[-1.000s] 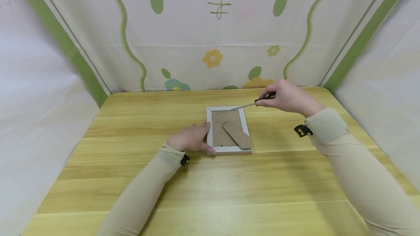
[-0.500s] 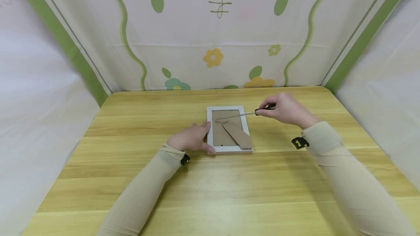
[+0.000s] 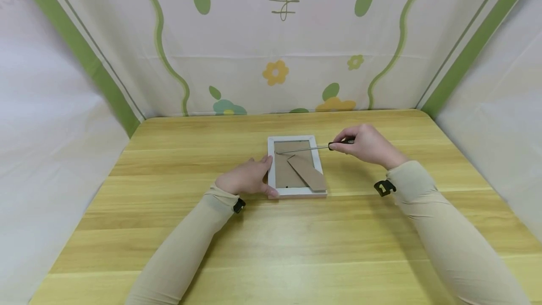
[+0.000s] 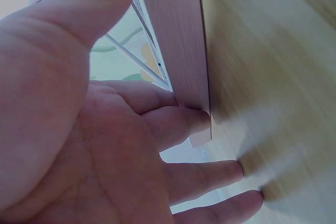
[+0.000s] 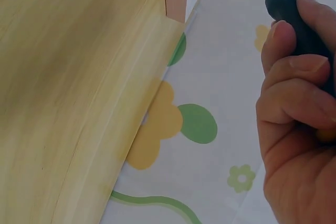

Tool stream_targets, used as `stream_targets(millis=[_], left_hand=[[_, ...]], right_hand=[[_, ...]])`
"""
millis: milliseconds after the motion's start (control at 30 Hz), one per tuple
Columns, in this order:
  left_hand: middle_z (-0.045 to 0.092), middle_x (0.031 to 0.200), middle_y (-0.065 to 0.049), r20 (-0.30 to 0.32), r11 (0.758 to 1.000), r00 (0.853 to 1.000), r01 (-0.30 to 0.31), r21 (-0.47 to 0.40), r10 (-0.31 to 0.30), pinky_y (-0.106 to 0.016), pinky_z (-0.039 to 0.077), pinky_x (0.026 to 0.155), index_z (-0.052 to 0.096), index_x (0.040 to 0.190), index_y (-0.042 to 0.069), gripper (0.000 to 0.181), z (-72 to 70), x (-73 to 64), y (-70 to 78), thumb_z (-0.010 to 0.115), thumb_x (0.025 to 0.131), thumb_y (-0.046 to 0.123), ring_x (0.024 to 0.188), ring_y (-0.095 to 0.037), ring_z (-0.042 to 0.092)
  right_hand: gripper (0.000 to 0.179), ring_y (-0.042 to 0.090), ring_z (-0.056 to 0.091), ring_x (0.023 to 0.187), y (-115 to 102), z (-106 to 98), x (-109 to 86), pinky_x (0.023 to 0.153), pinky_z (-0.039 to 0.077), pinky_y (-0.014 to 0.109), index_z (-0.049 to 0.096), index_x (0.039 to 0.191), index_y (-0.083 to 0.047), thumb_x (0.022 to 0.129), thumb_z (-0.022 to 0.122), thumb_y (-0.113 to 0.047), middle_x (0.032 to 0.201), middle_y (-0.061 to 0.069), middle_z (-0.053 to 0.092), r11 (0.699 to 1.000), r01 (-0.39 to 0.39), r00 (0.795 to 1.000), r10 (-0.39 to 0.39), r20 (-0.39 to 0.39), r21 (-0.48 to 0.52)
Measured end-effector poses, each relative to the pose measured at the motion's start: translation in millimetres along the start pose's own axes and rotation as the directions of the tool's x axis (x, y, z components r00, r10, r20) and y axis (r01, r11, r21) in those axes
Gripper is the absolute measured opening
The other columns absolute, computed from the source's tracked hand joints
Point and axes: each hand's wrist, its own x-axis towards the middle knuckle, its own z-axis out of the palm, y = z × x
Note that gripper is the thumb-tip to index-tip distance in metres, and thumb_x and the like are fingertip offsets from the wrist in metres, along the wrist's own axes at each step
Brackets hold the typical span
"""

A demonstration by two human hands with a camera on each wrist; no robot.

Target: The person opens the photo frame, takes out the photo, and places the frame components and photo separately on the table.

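A white-backed picture frame [image 3: 271, 173] lies face down on the wooden table, its brown backing board [image 3: 281, 171] and slanting easel leg [image 3: 311, 175] uppermost. Against its left side rests my left hand [image 3: 247, 177], thumb at the near corner. In the left wrist view the fingers are fairly straight, some touching the frame's pinkish side [image 4: 176, 40], others reaching the table. My right hand [image 3: 367, 145] grips a screwdriver by its dark handle [image 5: 291, 17]. The thin metal shaft [image 3: 313, 148] crosses low over the backing, tip at the left inner edge.
The wooden table [image 3: 190, 154] reaches back to a white flowered cloth [image 3: 237, 74]. White cloth sides [image 3: 63, 84] with green bands flank it on both sides. A dark clip-like piece [image 3: 384, 187] sits at the right wrist.
My right hand has come nearer with the screwdriver, whose tip has moved down along the backing to the left inner edge. The left hand and frame stay put.
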Motion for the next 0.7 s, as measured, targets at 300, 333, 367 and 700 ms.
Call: stream_targets(millis=[300, 333, 367, 700], left_hand=[[0.013, 0.162, -0.014, 0.0, 1.0, 1.0, 0.001, 0.017, -0.001, -0.046, 0.015, 0.119, 0.009, 0.158, 0.001, 0.113, -0.3, -0.2, 0.4, 0.072, 0.082, 0.056, 0.146, -0.042, 0.018], [0.013, 0.162, -0.014, 0.0, 1.0, 1.0, 0.003, 0.019, -0.003, -0.046, 0.015, 0.119, 0.009, 0.158, 0.001, 0.113, -0.4, -0.3, 0.4, 0.072, 0.082, 0.056, 0.145, -0.043, 0.018], [0.013, 0.162, -0.014, 0.001, 1.0, 1.0, 0.005, 0.018, -0.005, -0.046, 0.016, 0.119, 0.009, 0.158, 0.001, 0.113, -0.3, -0.3, 0.3, 0.072, 0.082, 0.056, 0.145, -0.044, 0.018], [0.013, 0.162, -0.013, -0.005, 1.0, 1.0, 0.001, 0.017, -0.001, -0.046, 0.016, 0.119, 0.01, 0.158, 0.002, 0.113, 0.9, 2.4, -1.6, 0.073, 0.081, 0.057, 0.146, -0.042, 0.018]], right_hand=[[0.024, 0.016, 0.059, 0.07, -13, -6, 10.0, 0.065, 0.049, 0.035, 0.077, 0.094, -0.018, 0.091, 0.072, -0.041, 0.085, -0.005, 0.072, 0.998, -0.018, 0.999, 0.02, 0.042, -0.06], [0.022, 0.016, 0.059, 0.069, -17, -8, 12.0, 0.065, 0.048, 0.035, 0.077, 0.094, -0.018, 0.091, 0.072, -0.04, 0.084, -0.005, 0.072, 0.997, -0.01, 0.999, 0.013, 0.047, -0.078], [0.02, 0.016, 0.058, 0.068, -21, -10, 14.0, 0.064, 0.048, 0.035, 0.077, 0.093, -0.018, 0.091, 0.073, -0.038, 0.083, -0.005, 0.071, 0.995, 0.001, 0.999, 0.004, 0.052, -0.099], [0.015, 0.014, 0.061, 0.067, -78, -31, 41.2, 0.064, 0.052, 0.034, 0.076, 0.08, -0.014, 0.087, 0.079, -0.027, 0.082, -0.002, 0.071, 0.947, 0.147, 0.983, -0.109, 0.145, -0.287]])
